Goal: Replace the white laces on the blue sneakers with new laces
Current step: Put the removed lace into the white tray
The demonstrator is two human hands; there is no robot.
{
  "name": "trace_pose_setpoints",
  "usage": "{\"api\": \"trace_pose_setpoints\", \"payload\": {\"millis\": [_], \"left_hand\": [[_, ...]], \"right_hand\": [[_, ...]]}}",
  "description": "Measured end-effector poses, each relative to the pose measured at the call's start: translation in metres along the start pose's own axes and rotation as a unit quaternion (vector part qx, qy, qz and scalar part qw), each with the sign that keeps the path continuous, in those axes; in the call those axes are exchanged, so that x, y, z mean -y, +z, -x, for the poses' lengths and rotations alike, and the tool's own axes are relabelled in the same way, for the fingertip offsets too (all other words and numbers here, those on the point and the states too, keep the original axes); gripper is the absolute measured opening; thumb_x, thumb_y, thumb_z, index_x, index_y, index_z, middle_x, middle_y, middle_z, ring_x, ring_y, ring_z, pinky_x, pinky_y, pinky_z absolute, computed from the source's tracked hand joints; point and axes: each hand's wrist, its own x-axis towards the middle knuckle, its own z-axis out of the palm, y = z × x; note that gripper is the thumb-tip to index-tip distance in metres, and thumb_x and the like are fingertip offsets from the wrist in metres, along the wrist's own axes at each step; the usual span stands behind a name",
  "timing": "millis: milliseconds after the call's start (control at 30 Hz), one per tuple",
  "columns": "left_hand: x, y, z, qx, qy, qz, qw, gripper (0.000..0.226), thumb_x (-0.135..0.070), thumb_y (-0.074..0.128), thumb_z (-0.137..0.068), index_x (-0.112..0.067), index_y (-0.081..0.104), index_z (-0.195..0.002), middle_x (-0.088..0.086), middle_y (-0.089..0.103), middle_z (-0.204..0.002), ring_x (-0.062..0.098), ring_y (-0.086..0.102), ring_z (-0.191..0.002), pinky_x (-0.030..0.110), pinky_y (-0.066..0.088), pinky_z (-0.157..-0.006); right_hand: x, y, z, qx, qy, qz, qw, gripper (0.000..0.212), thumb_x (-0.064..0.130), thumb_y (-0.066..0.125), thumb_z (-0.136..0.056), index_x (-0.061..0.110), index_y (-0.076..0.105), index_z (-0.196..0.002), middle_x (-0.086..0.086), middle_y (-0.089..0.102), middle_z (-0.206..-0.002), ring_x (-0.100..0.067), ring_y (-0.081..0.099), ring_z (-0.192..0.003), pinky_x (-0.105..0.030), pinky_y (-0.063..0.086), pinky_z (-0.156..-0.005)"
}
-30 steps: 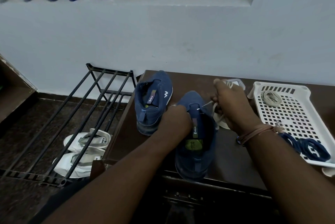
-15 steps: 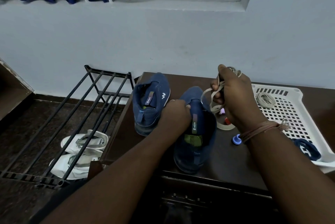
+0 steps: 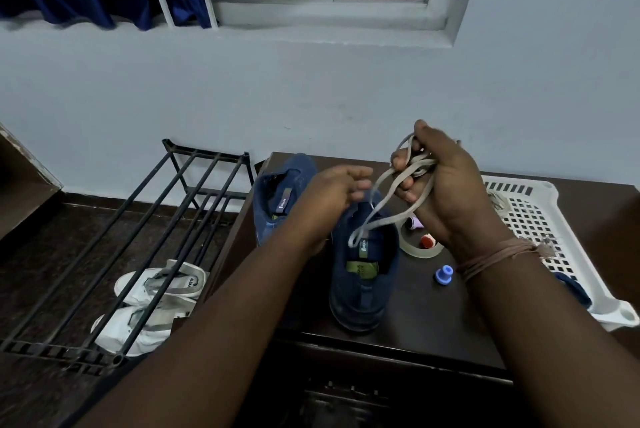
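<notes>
both hands (image 3: pixel 332 192) (image 3: pixel 446 185) lift white lace (image 3: pixel 388 199) above sneaker (image 3: pixel 363 275).

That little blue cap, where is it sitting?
The blue cap sits on the dark table, right of the near sneaker, just before the tape roll.

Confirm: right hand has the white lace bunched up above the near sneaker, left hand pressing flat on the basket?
Not quite. In the head view the left hand is over the near sneaker, not on the basket. The right hand does hold the white lace bunched above that sneaker.
</notes>
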Motion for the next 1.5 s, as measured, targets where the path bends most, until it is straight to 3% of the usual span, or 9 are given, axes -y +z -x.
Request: {"api": "trace_pose_setpoints", "payload": {"millis": [300,467,633,833,933,1033,1167,1333,1500], "left_hand": [[-0.005,-0.017,0.019,0.076,0.04,-0.065,0.994,0.015,-0.017,0.065,-0.098,-0.006,0.074,-0.101,0.004,0.069,-0.087,0.016,0.062,-0.082,0.033,0.05,-0.083],[-0.008,-0.017,0.021,0.134,0.024,0.023,0.99,0.029,-0.02,0.066,-0.098,-0.012,0.067,-0.125,-0.001,0.076,-0.111,0.013,0.071,-0.105,0.025,0.055,-0.091],[-0.002,-0.025,0.016,0.081,-0.003,0.023,0.996,0.022,-0.022,0.072,-0.093,-0.004,0.074,-0.106,0.001,0.069,-0.079,0.012,0.065,-0.075,0.027,0.048,-0.071],[-0.003,-0.046,0.008,0.068,-0.073,-0.013,0.995,0.023,-0.019,0.056,-0.103,-0.004,0.072,-0.096,-0.003,0.054,-0.065,0.005,0.04,-0.05,0.019,0.035,-0.048],[-0.001,-0.05,0.011,0.139,-0.133,-0.057,0.98,0.025,-0.021,0.052,-0.105,-0.008,0.071,-0.098,-0.003,0.056,-0.069,0.005,0.042,-0.053,0.02,0.033,-0.052],[-0.002,-0.046,0.013,0.182,-0.186,-0.02,0.965,0.024,-0.024,0.052,-0.106,-0.01,0.071,-0.101,-0.002,0.068,-0.076,0.007,0.06,-0.062,0.021,0.048,-0.06],[-0.005,-0.04,0.015,0.221,-0.231,0.104,0.942,0.02,-0.023,0.053,-0.104,-0.012,0.07,-0.102,0.0,0.074,-0.086,0.01,0.07,-0.073,0.024,0.056,-0.069],[-0.007,-0.04,0.011,0.226,-0.18,0.259,0.921,0.015,-0.012,0.051,-0.103,-0.012,0.065,-0.107,0.003,0.075,-0.101,0.016,0.071,-0.089,0.029,0.058,-0.081],[-0.009,-0.039,0.017,0.28,-0.117,0.29,0.908,0.02,-0.008,0.05,-0.101,-0.011,0.068,-0.11,0.003,0.074,-0.099,0.013,0.07,-0.083,0.027,0.058,-0.075]], "right_hand": [[-0.014,-0.011,0.002,-0.016,0.103,0.084,0.991,0.027,0.032,0.051,-0.102,0.012,0.05,-0.084,-0.017,0.068,-0.079,-0.018,0.043,-0.045,-0.019,0.031,-0.036],[-0.012,-0.008,0.006,0.016,0.107,0.083,0.991,0.028,0.033,0.052,-0.102,0.007,0.051,-0.089,-0.008,0.066,-0.065,-0.012,0.037,-0.036,-0.02,0.024,-0.039],[-0.007,-0.012,0.008,0.014,0.074,0.216,0.973,0.041,0.033,0.052,-0.102,-0.006,0.06,-0.095,-0.009,0.076,-0.087,-0.012,0.034,-0.039,-0.018,0.025,-0.035],[-0.01,-0.04,0.0,-0.028,-0.045,0.649,0.759,0.032,0.033,0.066,-0.092,0.012,0.062,-0.069,-0.001,0.064,-0.066,-0.015,0.058,-0.061,-0.032,0.041,-0.058],[-0.026,-0.048,-0.005,-0.023,0.01,0.695,0.719,0.023,0.031,0.067,-0.09,0.011,0.06,-0.08,-0.004,0.062,-0.078,-0.024,0.059,-0.078,-0.031,0.037,-0.062],[-0.04,-0.045,-0.006,-0.004,0.054,0.68,0.731,0.025,0.031,0.07,-0.088,0.014,0.06,-0.105,-0.002,0.066,-0.095,-0.022,0.061,-0.09,-0.027,0.041,-0.065],[-0.045,-0.035,-0.006,0.031,0.002,0.698,0.715,0.052,0.031,0.065,-0.091,0.024,0.048,-0.14,-0.002,0.059,-0.132,-0.022,0.055,-0.121,-0.04,0.044,-0.103],[-0.04,-0.016,-0.002,0.101,-0.005,0.496,0.862,0.026,0.031,0.047,-0.104,0.02,0.069,-0.096,0.002,0.069,-0.086,-0.013,0.06,-0.077,-0.036,0.05,-0.074],[-0.029,-0.017,-0.004,0.072,-0.081,0.466,0.878,0.02,0.016,0.053,-0.101,0.01,0.069,-0.092,0.001,0.073,-0.088,-0.011,0.066,-0.084,-0.025,0.051,-0.079]]}}
